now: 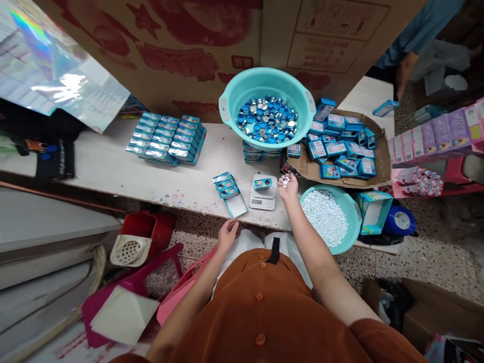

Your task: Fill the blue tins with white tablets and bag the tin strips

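Note:
My right hand [288, 187] is palm up with curled fingers, holding a few small white tablets [286, 181]. It is just right of a white digital scale [262, 202], on which a small blue box [262, 183] with a round opening lies. Below and right, a turquoise basin [357, 222] holds many white tablets. My left hand [227, 234] is at the table's front edge, fingers loosely bent and apart, nothing in it. Just beyond its fingertips is an open-topped blue display box [237, 205] with several small blue boxes [226, 185] at its far end.
Behind the scale, a turquoise tub [227, 121] holds blue and silver caps. A cut-down carton [384, 171] of small blue boxes is at right. Stacked blue packs [166, 138] stand left. A large cardboard box [242, 50] walls the back; a person's arm [406, 70] shows at upper right.

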`<move>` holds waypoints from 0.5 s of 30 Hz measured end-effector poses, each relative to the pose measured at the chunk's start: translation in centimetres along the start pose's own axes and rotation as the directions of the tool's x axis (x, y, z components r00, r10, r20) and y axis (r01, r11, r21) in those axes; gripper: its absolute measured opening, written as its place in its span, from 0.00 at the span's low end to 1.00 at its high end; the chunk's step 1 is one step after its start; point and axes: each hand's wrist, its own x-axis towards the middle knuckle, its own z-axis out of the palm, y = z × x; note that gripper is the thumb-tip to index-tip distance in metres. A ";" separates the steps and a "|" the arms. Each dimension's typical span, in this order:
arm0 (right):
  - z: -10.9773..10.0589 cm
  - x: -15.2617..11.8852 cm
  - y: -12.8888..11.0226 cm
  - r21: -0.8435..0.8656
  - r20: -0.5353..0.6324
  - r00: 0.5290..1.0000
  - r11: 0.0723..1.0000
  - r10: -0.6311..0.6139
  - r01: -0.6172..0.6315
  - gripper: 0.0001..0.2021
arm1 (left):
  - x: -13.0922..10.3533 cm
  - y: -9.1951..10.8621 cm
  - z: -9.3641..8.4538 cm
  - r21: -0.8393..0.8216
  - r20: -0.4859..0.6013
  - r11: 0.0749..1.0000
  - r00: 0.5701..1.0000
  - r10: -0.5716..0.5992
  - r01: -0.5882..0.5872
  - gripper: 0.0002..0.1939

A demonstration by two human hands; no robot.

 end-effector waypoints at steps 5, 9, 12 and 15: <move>2.6 2.3 1.8 -0.022 -0.067 0.997 0.999 -0.038 0.036 0.12 | -1.8 -1.6 -1.0 -0.046 -0.082 0.997 0.994 -0.068 0.065 0.18; 2.9 2.8 2.7 -0.123 -0.086 0.992 0.989 -0.094 0.084 0.13 | -2.7 -2.4 -1.2 -0.063 -0.126 0.992 0.985 -0.119 0.112 0.18; 2.9 2.8 3.2 -0.189 -0.084 0.983 0.972 -0.160 0.142 0.15 | -2.8 -2.5 -1.1 -0.071 -0.155 0.990 0.979 -0.133 0.123 0.18; 2.9 2.8 3.7 -0.241 -0.064 0.973 0.949 -0.223 0.202 0.16 | -2.6 -2.5 -1.0 -0.078 -0.174 0.990 0.976 -0.128 0.116 0.19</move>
